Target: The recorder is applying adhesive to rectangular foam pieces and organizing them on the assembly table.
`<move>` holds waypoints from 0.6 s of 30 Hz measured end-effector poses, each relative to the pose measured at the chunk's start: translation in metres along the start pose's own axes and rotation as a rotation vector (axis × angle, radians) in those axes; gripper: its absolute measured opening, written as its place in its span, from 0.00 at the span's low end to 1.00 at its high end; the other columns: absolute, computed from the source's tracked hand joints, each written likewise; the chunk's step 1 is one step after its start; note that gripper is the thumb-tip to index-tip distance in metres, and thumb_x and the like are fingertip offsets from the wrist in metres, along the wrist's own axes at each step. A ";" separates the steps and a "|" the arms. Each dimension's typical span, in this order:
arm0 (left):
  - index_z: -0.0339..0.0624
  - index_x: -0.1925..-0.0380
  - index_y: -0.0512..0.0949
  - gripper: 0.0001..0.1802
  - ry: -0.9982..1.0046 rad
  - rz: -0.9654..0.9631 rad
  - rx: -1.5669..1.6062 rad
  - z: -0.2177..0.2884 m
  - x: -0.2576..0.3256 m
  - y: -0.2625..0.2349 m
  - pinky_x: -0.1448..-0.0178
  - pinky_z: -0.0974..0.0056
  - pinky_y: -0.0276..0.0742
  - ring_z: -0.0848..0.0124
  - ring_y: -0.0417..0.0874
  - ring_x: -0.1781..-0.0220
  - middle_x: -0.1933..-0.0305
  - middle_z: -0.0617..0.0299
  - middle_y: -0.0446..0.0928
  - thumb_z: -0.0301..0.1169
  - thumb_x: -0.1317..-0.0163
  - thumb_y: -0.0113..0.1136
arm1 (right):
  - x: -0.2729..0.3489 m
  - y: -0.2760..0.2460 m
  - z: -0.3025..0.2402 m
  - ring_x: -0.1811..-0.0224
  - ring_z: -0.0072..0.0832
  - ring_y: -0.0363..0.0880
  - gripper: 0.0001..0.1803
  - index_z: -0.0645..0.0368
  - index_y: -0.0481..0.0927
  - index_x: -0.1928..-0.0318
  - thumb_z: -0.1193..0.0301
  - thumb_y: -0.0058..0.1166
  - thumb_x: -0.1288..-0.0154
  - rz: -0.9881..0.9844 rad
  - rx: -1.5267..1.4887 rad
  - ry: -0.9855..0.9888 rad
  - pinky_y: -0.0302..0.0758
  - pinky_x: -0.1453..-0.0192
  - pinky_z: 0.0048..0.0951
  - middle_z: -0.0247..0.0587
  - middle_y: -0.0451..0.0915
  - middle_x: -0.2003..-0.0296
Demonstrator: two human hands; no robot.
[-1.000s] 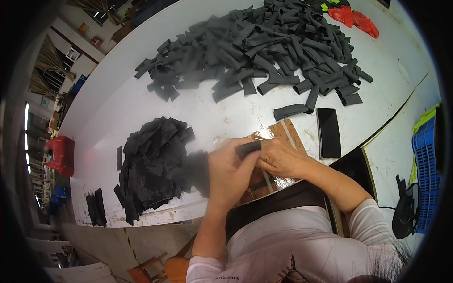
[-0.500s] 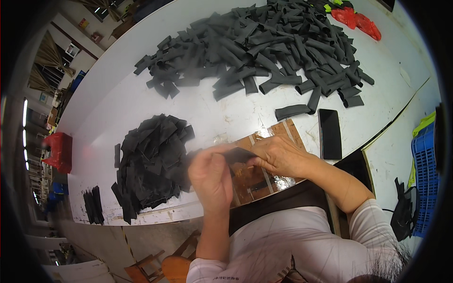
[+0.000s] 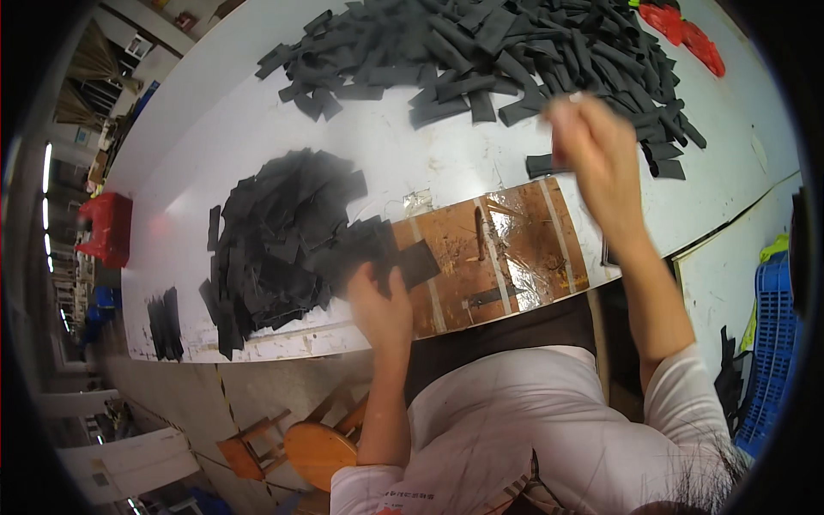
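Observation:
My left hand (image 3: 378, 305) is at the right edge of a heap of flat black fabric pieces (image 3: 283, 232). Its thumb and finger are spread apart, and a dark rectangular fabric piece (image 3: 419, 263) lies just beyond the fingertips, over the left end of a brown board. Whether the fingers touch that piece is unclear. Out over the table, my right hand (image 3: 596, 159) is reaching to the near side of a large pile of dark grey fabric tubes (image 3: 463, 56). Motion smears its fingers. One tube (image 3: 541, 166) lies just left of that hand, partly covered by it.
The brown taped board (image 3: 532, 249) lies at the table's front edge. A red bag (image 3: 682, 39) is at the far right, a red container (image 3: 105, 227) at the left. A blue crate (image 3: 768, 335) stands right; a wooden stool (image 3: 319, 451) is below the table.
My hands have come apart from the dark piece they held together. The left moved down beside the flat heap; the right swung forward to the tubes. The view has shifted, and my right arm now hides most of the phone.

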State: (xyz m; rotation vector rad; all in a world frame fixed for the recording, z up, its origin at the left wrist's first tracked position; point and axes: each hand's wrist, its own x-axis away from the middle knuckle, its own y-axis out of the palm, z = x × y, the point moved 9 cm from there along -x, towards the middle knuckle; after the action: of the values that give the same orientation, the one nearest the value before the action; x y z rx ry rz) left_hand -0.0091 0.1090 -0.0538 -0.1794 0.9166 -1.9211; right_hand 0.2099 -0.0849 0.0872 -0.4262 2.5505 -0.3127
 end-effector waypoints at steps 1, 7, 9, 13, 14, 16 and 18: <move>0.29 0.62 0.70 0.19 0.074 0.022 -0.209 0.006 0.001 0.001 0.55 0.59 0.68 0.56 0.73 0.59 0.61 0.47 0.71 0.32 0.50 0.59 | 0.027 0.013 0.006 0.85 0.18 0.63 0.16 0.66 0.74 0.76 0.64 0.46 0.40 -0.163 0.003 0.088 0.60 0.80 0.23 0.34 0.66 0.89; 0.33 0.67 0.71 0.13 0.221 -0.043 -0.362 0.006 0.006 0.020 0.59 0.56 0.65 0.52 0.70 0.62 0.68 0.48 0.69 0.29 0.53 0.56 | 0.113 0.062 0.029 0.81 0.38 0.74 0.09 0.64 0.76 0.72 0.70 0.49 0.43 -0.616 0.009 0.268 0.68 0.76 0.32 0.47 0.74 0.82; 0.35 0.71 0.72 0.11 0.230 -0.065 -0.430 0.004 0.005 0.022 0.60 0.57 0.67 0.53 0.71 0.64 0.69 0.49 0.70 0.27 0.55 0.59 | 0.125 0.066 0.036 0.81 0.39 0.74 0.09 0.64 0.76 0.73 0.70 0.49 0.43 -0.603 -0.013 0.315 0.68 0.75 0.33 0.47 0.74 0.82; 0.36 0.70 0.72 0.11 0.341 0.021 -0.250 0.028 0.007 0.012 0.60 0.57 0.66 0.53 0.70 0.64 0.68 0.49 0.69 0.26 0.54 0.58 | 0.134 0.079 0.033 0.79 0.42 0.74 0.09 0.64 0.74 0.76 0.71 0.49 0.44 -0.681 -0.023 0.298 0.69 0.75 0.34 0.49 0.74 0.83; 0.36 0.69 0.72 0.11 0.384 -0.003 -0.216 0.039 0.010 0.016 0.60 0.57 0.66 0.54 0.70 0.63 0.68 0.50 0.69 0.26 0.54 0.57 | 0.137 0.081 0.034 0.80 0.42 0.74 0.09 0.64 0.74 0.76 0.71 0.49 0.44 -0.691 -0.021 0.310 0.69 0.75 0.35 0.50 0.73 0.83; 0.36 0.69 0.72 0.10 0.420 -0.042 -0.236 0.051 0.013 0.026 0.60 0.57 0.66 0.56 0.69 0.62 0.67 0.51 0.68 0.26 0.53 0.57 | 0.141 0.087 0.037 0.80 0.43 0.74 0.09 0.64 0.74 0.76 0.70 0.49 0.44 -0.705 -0.020 0.316 0.69 0.74 0.36 0.50 0.73 0.83; 0.36 0.69 0.72 0.10 0.421 -0.081 -0.308 0.050 0.014 0.036 0.60 0.58 0.65 0.56 0.70 0.62 0.67 0.51 0.68 0.26 0.53 0.57 | 0.146 0.092 0.037 0.80 0.43 0.74 0.10 0.65 0.74 0.76 0.71 0.49 0.44 -0.691 -0.045 0.270 0.68 0.74 0.37 0.51 0.72 0.84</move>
State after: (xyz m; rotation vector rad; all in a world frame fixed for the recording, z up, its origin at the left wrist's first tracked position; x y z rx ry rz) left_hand 0.0330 0.0620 -0.0456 0.0117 1.5074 -1.9170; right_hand 0.0895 -0.0575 -0.0390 -1.3648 2.5836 -0.5909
